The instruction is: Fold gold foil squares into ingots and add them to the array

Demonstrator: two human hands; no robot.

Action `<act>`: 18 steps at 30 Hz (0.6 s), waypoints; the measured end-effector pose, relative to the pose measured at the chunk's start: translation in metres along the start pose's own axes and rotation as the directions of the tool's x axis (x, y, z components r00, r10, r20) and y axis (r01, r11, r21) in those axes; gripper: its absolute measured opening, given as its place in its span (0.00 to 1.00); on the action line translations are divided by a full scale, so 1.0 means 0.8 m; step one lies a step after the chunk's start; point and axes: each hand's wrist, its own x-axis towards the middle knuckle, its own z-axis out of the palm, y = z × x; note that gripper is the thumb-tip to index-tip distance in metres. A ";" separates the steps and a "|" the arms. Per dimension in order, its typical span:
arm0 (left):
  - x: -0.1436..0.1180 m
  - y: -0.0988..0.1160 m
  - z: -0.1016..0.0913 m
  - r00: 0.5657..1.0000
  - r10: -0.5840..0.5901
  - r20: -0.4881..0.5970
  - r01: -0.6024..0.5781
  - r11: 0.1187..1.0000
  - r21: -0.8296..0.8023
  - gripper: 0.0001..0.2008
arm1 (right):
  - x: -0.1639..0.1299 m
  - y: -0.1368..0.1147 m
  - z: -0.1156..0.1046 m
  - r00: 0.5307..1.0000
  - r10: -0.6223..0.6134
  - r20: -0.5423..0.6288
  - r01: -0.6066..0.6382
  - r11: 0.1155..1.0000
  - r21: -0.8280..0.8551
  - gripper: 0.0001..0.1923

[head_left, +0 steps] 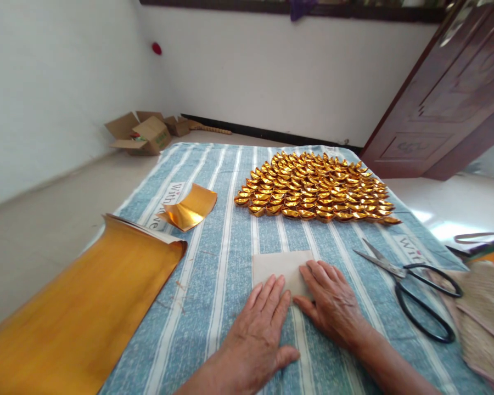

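A pale rectangular sheet of paper (pixel 280 262) lies flat on the striped cloth in front of me. My left hand (pixel 258 323) rests palm down with its fingertips on the sheet's near left part, fingers stretched out and thumb apart. Flat on the sheet's right side lies my right hand (pixel 331 302), fingers extended. Parts of the sheet's near and right edges are hidden under the hands. Black-handled scissors (pixel 400 272) lie to the right of my right hand, blades partly apart.
Many folded gold paper ingots (pixel 313 189) stand in rows at the back right. A curved gold sheet (pixel 193 208) and a large stack of gold paper (pixel 86 291) are on the left. Folded tan fabric (pixel 483 323) sits at right. Cardboard boxes (pixel 144 134) stand on the floor beyond.
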 end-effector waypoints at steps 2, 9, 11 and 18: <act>-0.002 0.001 -0.002 1.000 -0.013 0.020 0.013 1.000 0.005 0.37 | -0.001 0.001 -0.001 1.000 0.001 0.013 -0.001 1.000 0.007 0.25; -0.008 -0.003 0.002 0.998 -0.038 0.047 0.038 0.999 -0.011 0.38 | -0.003 0.000 0.000 0.999 0.028 0.015 -0.029 0.999 0.031 0.25; -0.010 -0.005 0.003 0.998 -0.037 0.060 0.039 0.999 -0.032 0.38 | -0.003 -0.001 0.000 0.999 0.034 0.017 -0.035 0.999 0.041 0.25; -0.013 -0.011 0.000 0.992 -0.037 0.117 0.046 0.996 -0.073 0.37 | -0.003 0.002 0.001 0.998 0.056 0.036 -0.059 0.994 0.093 0.25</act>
